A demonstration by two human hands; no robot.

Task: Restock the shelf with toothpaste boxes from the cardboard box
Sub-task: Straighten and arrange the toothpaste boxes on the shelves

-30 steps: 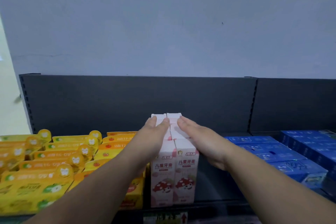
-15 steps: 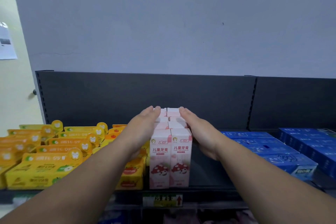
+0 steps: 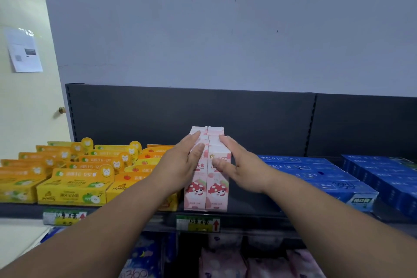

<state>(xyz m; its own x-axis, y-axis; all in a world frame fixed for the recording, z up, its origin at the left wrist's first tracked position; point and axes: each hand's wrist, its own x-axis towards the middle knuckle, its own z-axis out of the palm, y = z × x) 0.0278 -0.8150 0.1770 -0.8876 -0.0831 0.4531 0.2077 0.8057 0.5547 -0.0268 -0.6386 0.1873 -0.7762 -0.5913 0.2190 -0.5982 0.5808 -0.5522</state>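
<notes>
Hands bracket the pink boxes (image 3: 206,189) from both sides. The left hand (image 3: 180,165) and right hand (image 3: 240,168) lie flat, fingers (image 3: 193,141) straight along the outer walls and thumbs across the upper fronts, gripping nothing. This reads as squeezing two files together and squaring them at the front of the shelf (image 3: 250,206). Between the hands the boxes stand upright, long axis vertical, mushroom faces turned toward the person, with the files running back toward the rear panel (image 3: 158,119). Yellow boxes (image 3: 72,187) crowd just outside the left hand, likely bracing that side. Bare shelf lies outside the right hand, before the blue boxes (image 3: 327,178), so the pink files could tip that way.
</notes>
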